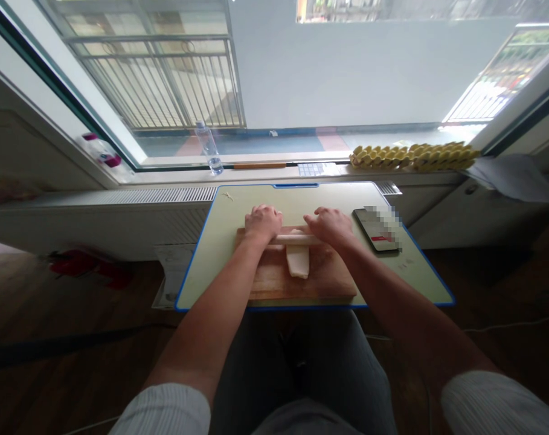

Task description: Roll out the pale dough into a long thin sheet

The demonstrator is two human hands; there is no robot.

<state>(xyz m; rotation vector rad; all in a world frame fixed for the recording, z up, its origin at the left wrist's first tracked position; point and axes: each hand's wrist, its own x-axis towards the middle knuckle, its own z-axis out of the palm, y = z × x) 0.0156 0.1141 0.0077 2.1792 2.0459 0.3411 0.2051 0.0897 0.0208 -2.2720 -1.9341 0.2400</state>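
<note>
I had the rolling pin (296, 240) laid crosswise over a pale strip of dough (298, 261), my left hand (262, 222) at its left end and my right hand (330, 226) at its right. Both hands bore on the pin from above with fingers bent; I cannot tell whether they closed right round it, since my palms hid their undersides. The dough lay lengthwise on the wooden board (265, 279), its longer part on the near side of the pin, a short end showing on the far side. The phone (377, 231) lay to the right on the table (224, 241), apart from the board. I judged the step to be rolling the strip flat; the next stroke called for even weight from both hands and a level pin.
</note>
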